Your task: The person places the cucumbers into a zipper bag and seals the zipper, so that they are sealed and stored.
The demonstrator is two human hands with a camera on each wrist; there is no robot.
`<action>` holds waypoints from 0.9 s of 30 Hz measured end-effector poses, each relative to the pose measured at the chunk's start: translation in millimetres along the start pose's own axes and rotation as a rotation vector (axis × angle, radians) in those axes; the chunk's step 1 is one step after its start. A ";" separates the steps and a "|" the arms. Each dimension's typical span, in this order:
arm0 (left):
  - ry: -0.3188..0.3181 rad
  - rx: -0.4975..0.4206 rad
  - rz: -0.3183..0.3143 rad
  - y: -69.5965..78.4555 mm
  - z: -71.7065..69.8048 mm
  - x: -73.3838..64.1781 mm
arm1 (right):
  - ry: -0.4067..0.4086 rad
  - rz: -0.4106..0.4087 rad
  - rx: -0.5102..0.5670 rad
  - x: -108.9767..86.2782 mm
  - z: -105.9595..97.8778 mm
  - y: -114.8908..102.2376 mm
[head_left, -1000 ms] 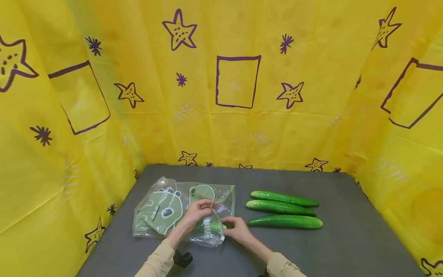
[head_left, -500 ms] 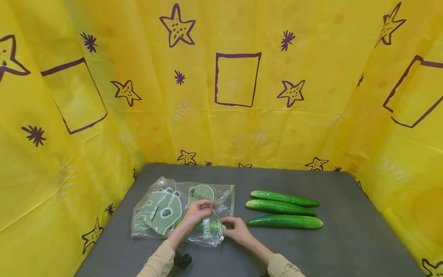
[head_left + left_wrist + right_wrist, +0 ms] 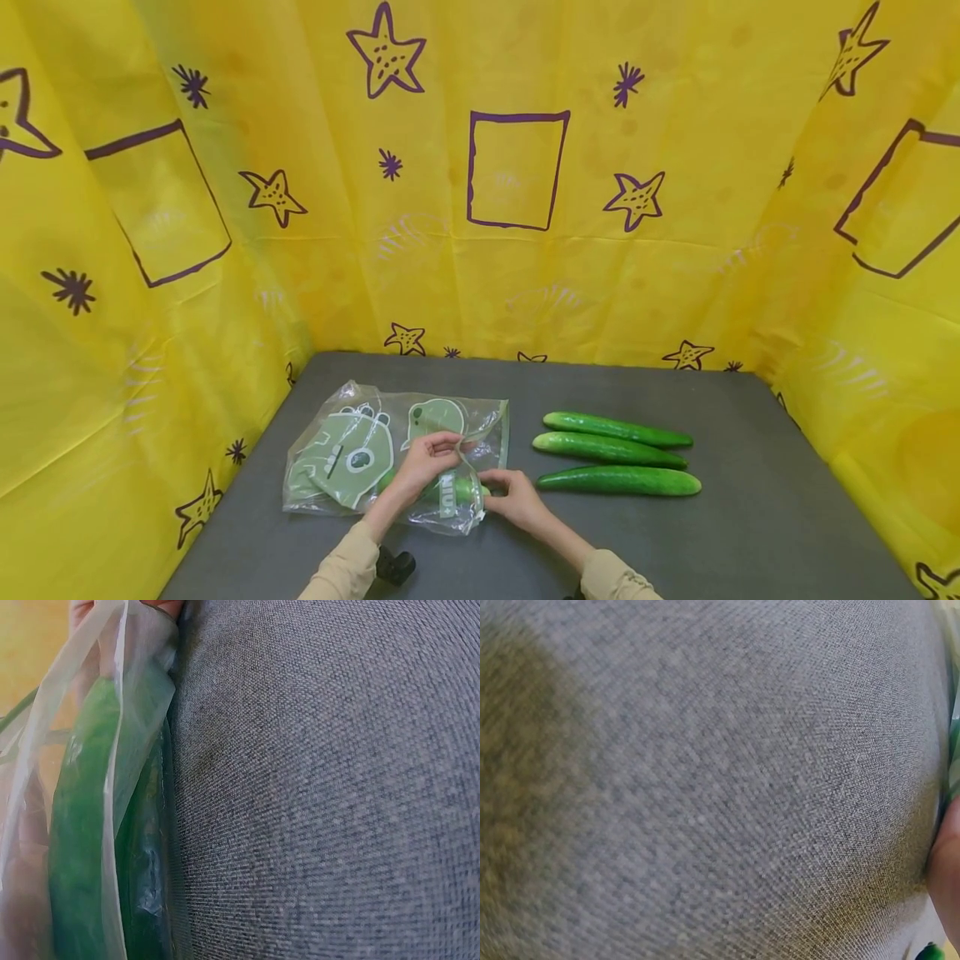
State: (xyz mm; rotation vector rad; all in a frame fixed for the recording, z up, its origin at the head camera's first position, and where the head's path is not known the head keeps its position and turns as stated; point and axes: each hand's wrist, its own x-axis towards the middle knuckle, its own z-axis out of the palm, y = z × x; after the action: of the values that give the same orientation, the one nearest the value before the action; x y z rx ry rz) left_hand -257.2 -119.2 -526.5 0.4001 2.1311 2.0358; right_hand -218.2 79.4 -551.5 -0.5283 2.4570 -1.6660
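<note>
A clear zip bag (image 3: 300,492) with green cartoon prints lies on the left of the grey table, its mouth facing right. My left hand (image 3: 426,462) pinches the upper edge of that mouth and lifts it. A cucumber (image 3: 465,490) lies mostly inside the bag, its pale end at the opening. My right hand (image 3: 513,497) grips this end between thumb and fingers, at the bag's mouth. In the left wrist view the cucumber (image 3: 82,825) shows green through the plastic. Only part of my right hand (image 3: 949,877) shows at the right wrist view's edge.
Three more cucumbers lie side by side right of the bag: a far one (image 3: 617,430), a middle one (image 3: 609,450) and a near one (image 3: 619,480). Yellow curtains (image 3: 517,292) with star drawings enclose the grey table (image 3: 750,533) at the back and sides.
Both hands stay nearly where they were, at the bag's mouth. The head view has shifted slightly; the cucumbers on the table have not moved.
</note>
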 end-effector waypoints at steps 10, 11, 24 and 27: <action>0.012 -0.007 -0.036 -3.8 -0.8 1.6 | 0.015 -0.019 -0.027 -1.2 0.4 3.7; 0.013 -0.013 -0.036 -3.6 -0.7 1.4 | 0.021 -0.024 -0.036 -1.7 0.4 3.4; 0.006 -0.019 -0.028 -4.5 -0.2 0.0 | 0.027 0.027 0.091 -15.6 -16.4 -0.1; 0.008 -0.027 -0.032 -5.2 -0.8 0.6 | 0.014 0.046 0.099 -19.9 -26.0 1.9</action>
State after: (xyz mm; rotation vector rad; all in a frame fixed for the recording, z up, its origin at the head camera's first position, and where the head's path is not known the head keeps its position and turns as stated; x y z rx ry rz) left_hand -258.4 -119.9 -531.5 0.3516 2.0983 2.0499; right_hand -207.7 109.9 -545.1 -0.4467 2.3622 -1.7677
